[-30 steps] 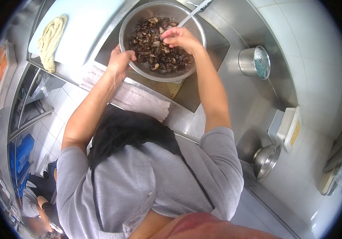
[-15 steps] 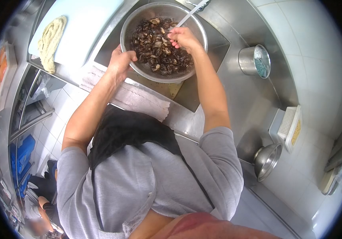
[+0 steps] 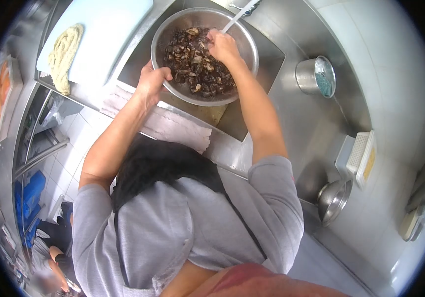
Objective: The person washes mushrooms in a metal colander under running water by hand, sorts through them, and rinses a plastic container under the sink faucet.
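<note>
The fingers of your left hand [image 3: 153,82] are closed around the near-left rim of a wide steel bowl [image 3: 246,52], thumb over the edge. The fingers of your right hand [image 3: 223,46] are curled inward, inside the bowl toward its far side; whether they hold anything, you cannot tell from this view. Dark, glossy pieces [image 3: 197,74] cover the bottom of the bowl, with bare wall between them and the rim on the right. A pale, straight spout [image 3: 238,17] slants over the far rim, its lower end close to your right hand. The bowl sits over a steel sink [image 3: 268,74], whose right edge leaves a gap before a metal pot [image 3: 307,78]. A light cloth [image 3: 175,123] lines the near edge; a pale board [image 3: 104,37] with a yellowish towel [image 3: 64,57] lies left.
</note>
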